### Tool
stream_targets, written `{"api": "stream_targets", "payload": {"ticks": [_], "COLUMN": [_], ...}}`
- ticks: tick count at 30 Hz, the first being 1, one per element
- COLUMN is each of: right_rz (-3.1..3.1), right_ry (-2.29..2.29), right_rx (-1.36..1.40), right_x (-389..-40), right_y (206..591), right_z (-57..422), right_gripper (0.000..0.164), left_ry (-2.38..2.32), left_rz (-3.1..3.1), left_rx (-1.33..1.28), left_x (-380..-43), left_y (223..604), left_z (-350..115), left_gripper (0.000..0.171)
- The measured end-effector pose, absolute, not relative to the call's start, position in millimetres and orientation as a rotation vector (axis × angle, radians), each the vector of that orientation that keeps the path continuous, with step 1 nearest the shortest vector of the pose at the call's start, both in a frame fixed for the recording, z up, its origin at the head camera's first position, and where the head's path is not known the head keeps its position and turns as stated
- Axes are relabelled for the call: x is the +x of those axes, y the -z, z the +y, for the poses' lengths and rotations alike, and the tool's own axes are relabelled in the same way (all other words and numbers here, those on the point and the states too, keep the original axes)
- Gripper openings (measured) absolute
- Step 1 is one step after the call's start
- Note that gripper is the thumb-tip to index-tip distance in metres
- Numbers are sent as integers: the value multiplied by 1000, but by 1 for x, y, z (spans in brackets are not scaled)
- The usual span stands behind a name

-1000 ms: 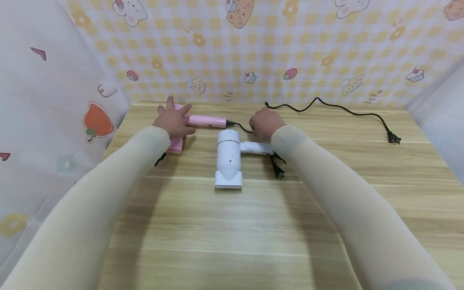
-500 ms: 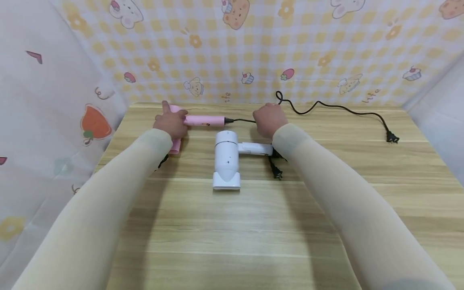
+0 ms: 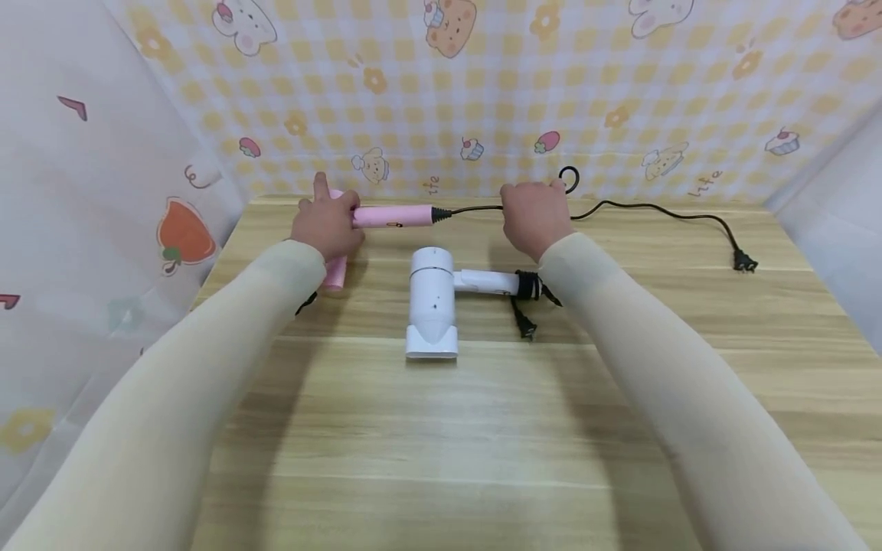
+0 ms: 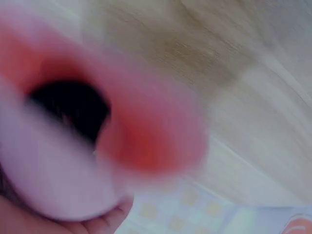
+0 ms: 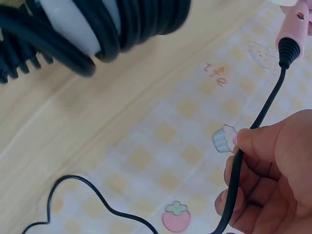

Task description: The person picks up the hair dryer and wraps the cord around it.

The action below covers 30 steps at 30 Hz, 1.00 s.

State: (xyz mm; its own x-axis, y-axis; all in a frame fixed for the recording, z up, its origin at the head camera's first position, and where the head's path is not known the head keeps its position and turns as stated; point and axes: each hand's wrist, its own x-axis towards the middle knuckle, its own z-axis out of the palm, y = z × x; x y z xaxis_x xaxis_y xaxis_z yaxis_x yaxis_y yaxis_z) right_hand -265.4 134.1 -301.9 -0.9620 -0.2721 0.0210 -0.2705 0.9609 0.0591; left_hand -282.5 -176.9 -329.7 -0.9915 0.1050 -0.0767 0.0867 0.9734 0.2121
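Before checked cloth (image 3: 503,92), left grip (image 3: 327,223) clasps pink dryer (image 3: 394,216), right grip (image 3: 537,218) its cord (image 5: 234,183), only right wrist view showing the pinch.

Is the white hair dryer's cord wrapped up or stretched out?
Wrapped up: the black cord is coiled in several loops round the handle of the white hair dryer.

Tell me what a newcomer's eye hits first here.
Probably the white hair dryer lying near the centre of the head view, with a black coil round the end of its handle. Next, the pink hair dryer at the back left, gripped by the left hand. Its cable is pinched by the right hand.
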Motion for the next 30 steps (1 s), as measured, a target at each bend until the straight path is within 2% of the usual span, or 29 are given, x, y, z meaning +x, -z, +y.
{"api": "stream_targets", "payload": {"ticks": [8, 14, 21, 30], "right_rz": [-3042, -3025, -2981, -2667], "right_ry": [53, -48, -334, -632], "right_rx": [450, 422, 389, 323], "right_x": [-252, -239, -220, -186], "right_y": [290, 286, 286, 304], "right_z": [138, 147, 160, 177], "right_gripper": [11, 12, 14, 18], "left_ry": [-356, -459, -623, -739], "left_rz": [3177, 3318, 3341, 3409], "left_rx": [185, 198, 169, 166], "left_x": [-274, -263, -237, -194], "left_y": [324, 317, 310, 296], "left_z": [-176, -172, -166, -144], "left_gripper": [35, 35, 34, 32]}}
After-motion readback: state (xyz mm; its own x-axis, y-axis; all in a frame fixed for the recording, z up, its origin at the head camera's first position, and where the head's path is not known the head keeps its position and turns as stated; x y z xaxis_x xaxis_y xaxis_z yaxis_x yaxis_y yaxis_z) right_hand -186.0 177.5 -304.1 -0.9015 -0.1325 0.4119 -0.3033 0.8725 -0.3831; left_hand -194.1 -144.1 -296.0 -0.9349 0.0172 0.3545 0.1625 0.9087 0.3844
